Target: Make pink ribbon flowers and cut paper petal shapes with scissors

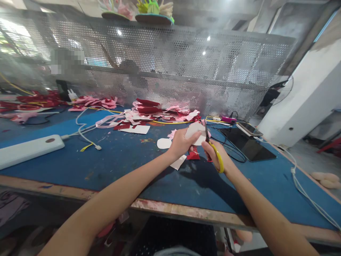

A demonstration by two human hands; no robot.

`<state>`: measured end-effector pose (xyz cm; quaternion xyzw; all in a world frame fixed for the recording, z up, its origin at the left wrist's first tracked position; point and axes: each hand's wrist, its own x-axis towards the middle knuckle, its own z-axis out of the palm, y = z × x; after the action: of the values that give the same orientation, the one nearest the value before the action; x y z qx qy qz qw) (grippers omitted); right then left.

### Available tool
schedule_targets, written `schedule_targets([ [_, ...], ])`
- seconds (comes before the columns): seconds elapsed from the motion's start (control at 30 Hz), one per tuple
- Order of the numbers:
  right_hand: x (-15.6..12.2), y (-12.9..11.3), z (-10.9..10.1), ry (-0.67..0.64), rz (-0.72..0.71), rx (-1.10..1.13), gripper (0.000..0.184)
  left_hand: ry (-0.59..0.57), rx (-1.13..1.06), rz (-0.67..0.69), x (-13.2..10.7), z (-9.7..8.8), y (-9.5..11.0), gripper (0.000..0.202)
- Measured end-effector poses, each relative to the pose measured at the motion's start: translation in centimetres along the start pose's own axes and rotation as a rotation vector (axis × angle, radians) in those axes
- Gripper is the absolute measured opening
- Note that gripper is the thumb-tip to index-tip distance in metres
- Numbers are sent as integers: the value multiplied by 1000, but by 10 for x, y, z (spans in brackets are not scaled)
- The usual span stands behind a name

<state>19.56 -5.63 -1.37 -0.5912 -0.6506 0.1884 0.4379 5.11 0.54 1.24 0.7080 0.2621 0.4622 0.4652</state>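
Observation:
My left hand [181, 141] pinches a white piece of sheet material [196, 133] above the blue table. Yellow-handled scissors [218, 158] are in my right hand [214, 151], with their dark blades upright against the right edge of the white piece. Left of my left hand lies a rounded white cutout [163, 143] on the table. A white scrap [178, 162] and a red scrap [193, 154] rest below my hands. Some pink material shows behind the held piece, and my fingers partly hide it.
Heaps of red, pink and white scraps [149, 108] line the back of the blue table [128, 170], before a perforated metal screen [170, 64]. A black tablet [246, 144] and cables lie to the right. A white power strip [32, 151] is at left.

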Motion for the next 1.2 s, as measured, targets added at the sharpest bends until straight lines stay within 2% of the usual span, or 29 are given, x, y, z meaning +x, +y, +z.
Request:
schedule_targets([
  [0.33, 0, 1, -2, 3, 27, -78, 56, -98, 11, -11, 7, -6, -4, 26],
  [0.6, -1, -1, 0, 60, 79, -157, 59, -75, 12, -12, 10, -11, -2, 33],
  [0.67, -2, -4, 2, 100, 68, -182, 59, -26, -73, -13, 9, -8, -4, 32],
  [0.8, -5, -9, 7, 197, 55, -144, 56, 69, -399, -67, 0, 8, -6, 33],
  [0.87, -5, -9, 10, 185, 49, -96, 55, 71, -523, -145, -6, 17, -7, 37],
  [0.93, -5, -9, 12, 139, 31, -72, 55, 128, -585, -193, -9, 24, -6, 39],
  [1.0, -5, -8, 13, 92, 18, -69, 54, 210, -574, -182, -10, 24, -6, 39],
  [1.07, -5, -8, 12, 56, 17, -73, 52, 239, -485, -131, -7, 20, -5, 36],
  [1.2, -3, -5, 8, 22, 36, -37, 54, 149, -244, -33, -3, 8, 0, 28],
])
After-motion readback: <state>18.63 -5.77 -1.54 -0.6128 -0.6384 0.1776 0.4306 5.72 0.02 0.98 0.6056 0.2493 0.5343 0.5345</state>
